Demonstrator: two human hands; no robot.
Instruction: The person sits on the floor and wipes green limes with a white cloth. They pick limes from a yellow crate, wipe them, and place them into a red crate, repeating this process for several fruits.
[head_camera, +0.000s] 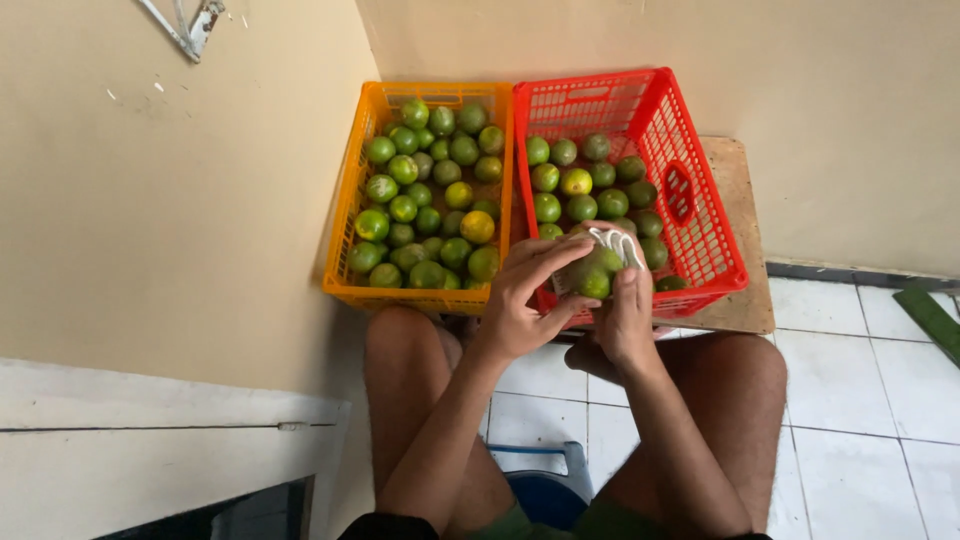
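Nearest the camera, a blue stool (545, 490) is peeking out between the person's bare knees, with white floor tiles (860, 400) spreading out to the right.

Just above the knees, both hands are meeting over the front edge of the crates. The left hand (520, 300) is curling around from the left, its fingers (545, 255) stretching across the top of a white net sleeve (615, 245). The right hand (625, 320) is gripping from below and behind, thumb pressing up along the sleeve's side. Between them they are clasping a green lime (595, 275), and the sleeve is wrapping partly over it, the fruit's lower half showing bare. So both hands are closed on that one bundle, lime and sleeve together, held just in front of the red crate's near wall.

Beyond the hands, two plastic crates are sitting side by side, touching. The orange crate (345, 200) on the left is packed nearly full of green limes, a few turning yellow. The red crate (700, 200) on the right is holding fewer, gathered toward its left and near side. Both are resting on a wooden board (745, 230) that is sticking out at the right.

Furthest off, beige walls (180, 200) are closing in the corner behind the crates.
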